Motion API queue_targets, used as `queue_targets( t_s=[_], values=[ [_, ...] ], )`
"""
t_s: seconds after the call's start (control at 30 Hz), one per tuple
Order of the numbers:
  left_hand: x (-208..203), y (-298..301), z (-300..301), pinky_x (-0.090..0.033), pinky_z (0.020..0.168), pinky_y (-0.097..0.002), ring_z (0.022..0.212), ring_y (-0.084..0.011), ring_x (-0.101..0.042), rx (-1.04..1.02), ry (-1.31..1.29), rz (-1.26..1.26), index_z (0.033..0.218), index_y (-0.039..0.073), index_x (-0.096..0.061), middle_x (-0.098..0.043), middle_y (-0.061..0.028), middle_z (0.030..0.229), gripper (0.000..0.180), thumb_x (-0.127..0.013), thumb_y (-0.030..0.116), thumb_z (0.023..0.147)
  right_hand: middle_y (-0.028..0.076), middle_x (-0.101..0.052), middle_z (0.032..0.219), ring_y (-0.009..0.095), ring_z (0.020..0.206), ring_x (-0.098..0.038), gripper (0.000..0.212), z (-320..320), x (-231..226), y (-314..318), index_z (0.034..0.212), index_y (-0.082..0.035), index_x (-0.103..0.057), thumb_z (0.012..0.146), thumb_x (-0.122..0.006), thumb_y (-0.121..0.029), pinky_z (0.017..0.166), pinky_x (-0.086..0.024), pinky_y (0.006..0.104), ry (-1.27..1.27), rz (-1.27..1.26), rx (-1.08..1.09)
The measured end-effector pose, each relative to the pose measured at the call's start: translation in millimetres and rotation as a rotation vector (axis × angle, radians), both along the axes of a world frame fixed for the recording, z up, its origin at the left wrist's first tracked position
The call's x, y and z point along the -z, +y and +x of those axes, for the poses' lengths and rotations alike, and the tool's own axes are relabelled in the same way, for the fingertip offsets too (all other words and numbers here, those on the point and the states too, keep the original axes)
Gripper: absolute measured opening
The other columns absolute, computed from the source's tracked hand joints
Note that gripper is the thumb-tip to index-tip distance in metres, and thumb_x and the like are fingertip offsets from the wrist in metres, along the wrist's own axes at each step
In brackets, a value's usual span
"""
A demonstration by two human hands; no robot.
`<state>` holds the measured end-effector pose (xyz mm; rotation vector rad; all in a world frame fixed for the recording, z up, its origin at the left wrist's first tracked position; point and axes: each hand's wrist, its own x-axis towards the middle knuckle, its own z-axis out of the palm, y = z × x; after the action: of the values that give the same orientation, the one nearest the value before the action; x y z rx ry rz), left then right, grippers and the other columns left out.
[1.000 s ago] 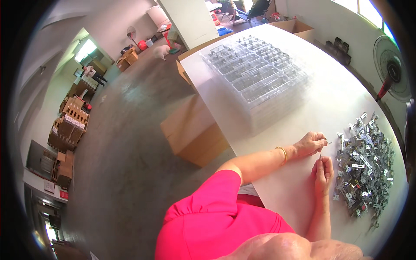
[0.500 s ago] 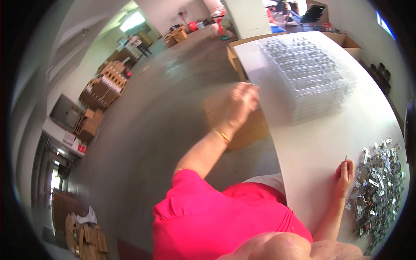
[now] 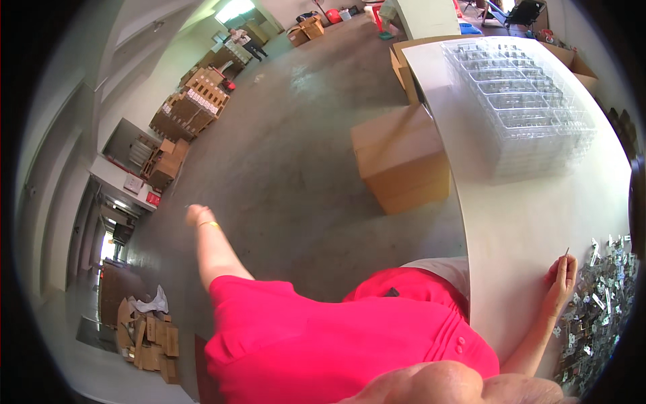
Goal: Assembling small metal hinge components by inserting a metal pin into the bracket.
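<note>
Head view: left hand [image 3: 198, 215] now farther out, grip unclear; right hand [image 3: 562, 273] around thin piece [image 3: 567, 251].

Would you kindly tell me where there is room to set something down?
The table is bare between the trays and the right hand, and leftward to its edge. Heaped parts crowd its right side, the trays its far end.

The metal parts [image 3: 592, 337] are silver-grey with bright white glints. The thin pin [image 3: 567, 251] is grey. The trays [image 3: 538, 138] are clear and colourless, patterned in a grid of rectangular compartments. The table [image 3: 518, 219] is off-white. The shirt [image 3: 303, 330] is plain bright pink; the bracelet [image 3: 209, 224] is gold. The large carton [image 3: 404, 165] is tan-brown. The floor [image 3: 289, 175] is grey with paler patches. The folding chair [image 3: 528, 15] is black.
</note>
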<state>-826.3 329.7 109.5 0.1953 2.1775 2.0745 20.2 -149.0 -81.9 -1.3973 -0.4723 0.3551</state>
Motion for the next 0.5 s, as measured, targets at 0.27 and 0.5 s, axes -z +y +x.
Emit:
queue_targets(
  t_s=[0.27,0.5],
  values=[
    [-162.1,-53.9,-122.1,-0.06,0.088,-0.0433,0.097,-0.0367,-0.075,-0.132,0.442,-0.367,0.1,-0.01,-0.073,-0.075,-0.024,0.104,0.033,-0.055,0.017,0.094,-0.004,-0.047,0.073,0.006,0.061,-0.042,0.016,2.4,5.2,-1.6,0.098,-0.011,-0.056,0.109,-0.053,-0.021,0.055,-0.035,0.0214,0.087,0.025,0.012],
    [-141.6,-47.1,-39.0,-0.052,0.105,-0.0507,0.122,-0.0425,-0.064,-0.227,0.225,-0.164,0.121,-0.014,-0.063,-0.062,-0.0332,0.131,0.046,-0.053,0.021,0.093,-0.004,-0.047,0.073,0.006,0.061,-0.042,0.017,-0.1,4.8,-0.1,0.096,-0.011,-0.055,0.109,-0.053,-0.021,0.055,-0.034,0.0214,0.013,0.033,-0.041]
  ],
)
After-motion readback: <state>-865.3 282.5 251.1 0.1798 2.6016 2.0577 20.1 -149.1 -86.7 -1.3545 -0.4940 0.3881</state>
